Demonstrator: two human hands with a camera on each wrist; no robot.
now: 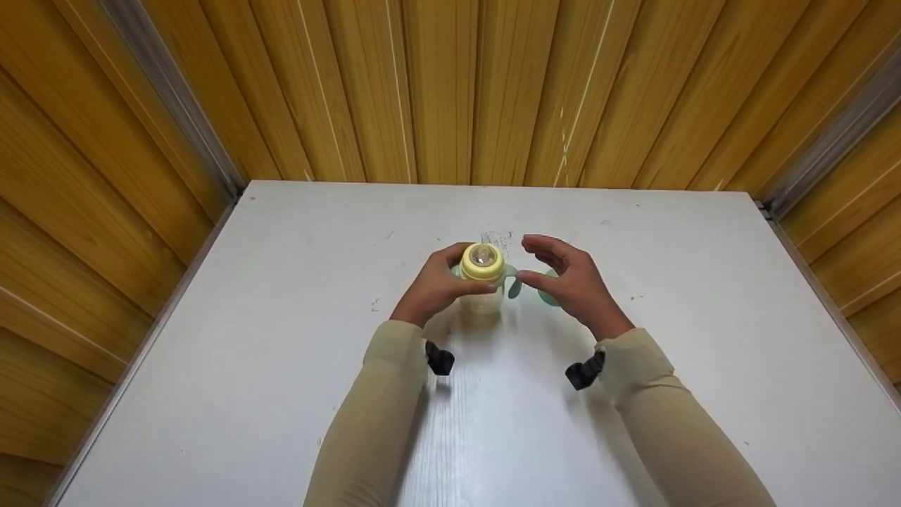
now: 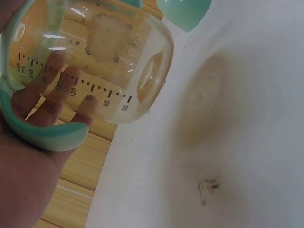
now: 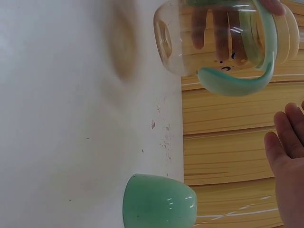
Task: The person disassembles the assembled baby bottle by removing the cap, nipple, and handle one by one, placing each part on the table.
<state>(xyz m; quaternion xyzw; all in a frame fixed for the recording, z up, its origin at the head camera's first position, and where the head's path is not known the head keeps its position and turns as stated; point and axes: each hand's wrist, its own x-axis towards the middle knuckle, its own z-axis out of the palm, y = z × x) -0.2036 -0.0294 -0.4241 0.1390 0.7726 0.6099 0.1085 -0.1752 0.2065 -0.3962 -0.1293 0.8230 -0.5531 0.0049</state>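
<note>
A clear amber baby bottle [image 1: 482,304] with a yellow collar, a clear teat and two pale green handles is held upright over the white table. My left hand [image 1: 438,283] grips it from the left, thumb near the collar and fingers behind the body. Measuring marks and a bear print show on the bottle's side in the left wrist view. On the other side, my right hand [image 1: 576,282] is spread and holds nothing, its thumb tip right at the right handle [image 1: 514,283]. A green cap [image 3: 159,203] stands on the table, partly hidden behind the right hand in the head view.
The white table [image 1: 295,282] reaches back to a yellow wood-look panel wall [image 1: 443,91], with more panels at both sides. A small black camera [image 1: 440,359] is on the left wrist and another black camera [image 1: 584,372] on the right.
</note>
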